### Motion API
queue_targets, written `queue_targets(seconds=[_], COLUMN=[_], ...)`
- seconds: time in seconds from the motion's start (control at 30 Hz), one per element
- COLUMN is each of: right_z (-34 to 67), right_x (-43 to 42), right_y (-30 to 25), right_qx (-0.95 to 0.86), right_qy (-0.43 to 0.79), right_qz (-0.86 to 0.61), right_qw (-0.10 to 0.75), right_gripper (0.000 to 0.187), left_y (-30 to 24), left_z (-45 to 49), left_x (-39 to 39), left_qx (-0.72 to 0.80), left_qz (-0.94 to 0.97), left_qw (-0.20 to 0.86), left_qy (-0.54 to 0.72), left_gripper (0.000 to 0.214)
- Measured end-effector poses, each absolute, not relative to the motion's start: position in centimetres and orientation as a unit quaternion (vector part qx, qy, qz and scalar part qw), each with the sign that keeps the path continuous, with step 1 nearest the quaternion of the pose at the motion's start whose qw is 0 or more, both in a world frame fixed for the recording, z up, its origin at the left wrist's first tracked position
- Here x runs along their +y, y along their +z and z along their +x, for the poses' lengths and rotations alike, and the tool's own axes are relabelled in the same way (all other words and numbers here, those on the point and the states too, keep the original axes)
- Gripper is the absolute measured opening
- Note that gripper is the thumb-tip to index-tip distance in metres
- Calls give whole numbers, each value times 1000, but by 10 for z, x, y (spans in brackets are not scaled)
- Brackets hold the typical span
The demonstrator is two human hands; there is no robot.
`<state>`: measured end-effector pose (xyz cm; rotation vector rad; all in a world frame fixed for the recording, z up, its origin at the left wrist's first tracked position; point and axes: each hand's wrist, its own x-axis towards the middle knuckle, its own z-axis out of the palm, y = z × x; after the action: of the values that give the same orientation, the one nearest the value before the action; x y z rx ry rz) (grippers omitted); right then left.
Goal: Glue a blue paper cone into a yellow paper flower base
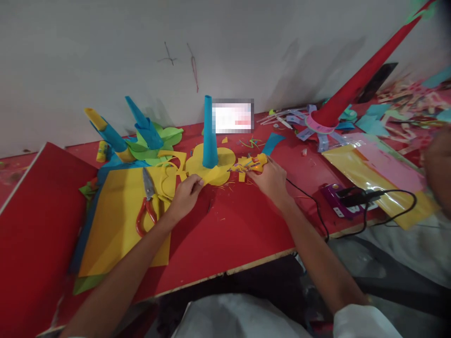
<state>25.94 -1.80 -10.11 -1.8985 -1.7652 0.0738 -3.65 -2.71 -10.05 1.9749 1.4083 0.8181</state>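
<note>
A yellow flower-shaped paper piece [227,157] lies on the red table, and a blue paper cone [210,141] stands upright on its middle. My left hand [186,195] is closed on a small yellow paper piece [213,175] at the flower's front edge. To the right of the flower, my right hand [271,180] is wrapped round a yellow-orange glue gun [260,162], its nozzle end pointing left towards the flower. Yellow scraps lie about the tip, so whether it touches the paper I cannot tell. Red-handled scissors [148,202] rest on yellow sheets [109,220] left of my left hand.
A black cord runs from my right hand towards a purple power box [340,202]. Blue cones with green leaves [151,138] stand at the back left. A tall red cone [362,70] leans at the right, near a pixelated bright screen [232,116] and a bystander's arm [439,164].
</note>
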Motion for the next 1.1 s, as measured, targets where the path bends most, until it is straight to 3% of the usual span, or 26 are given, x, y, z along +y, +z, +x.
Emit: queue_targets(seconds=[0.33, 0.6, 0.77, 1.1], right_z=[274, 269, 268, 267], right_x=[-13, -10, -10, -11], right_y=[-108, -118, -119, -115], right_qx=[-707, -752, -752, -725], right_qy=[42, 24, 25, 49], right_qz=[-626, -587, -587, -584], right_qw=[327, 299, 300, 361], right_gripper=[28, 32, 34, 34], left_y=[-104, -100, -102, -95], left_z=[-45, -39, -39, -41], left_x=[-27, -33, -30, -34], left_qx=[480, 464, 463, 403], left_qz=[771, 787, 777, 703], left_qw=[352, 252, 306, 476], left_qy=[226, 318, 296, 343], left_gripper=[35, 20, 20, 47])
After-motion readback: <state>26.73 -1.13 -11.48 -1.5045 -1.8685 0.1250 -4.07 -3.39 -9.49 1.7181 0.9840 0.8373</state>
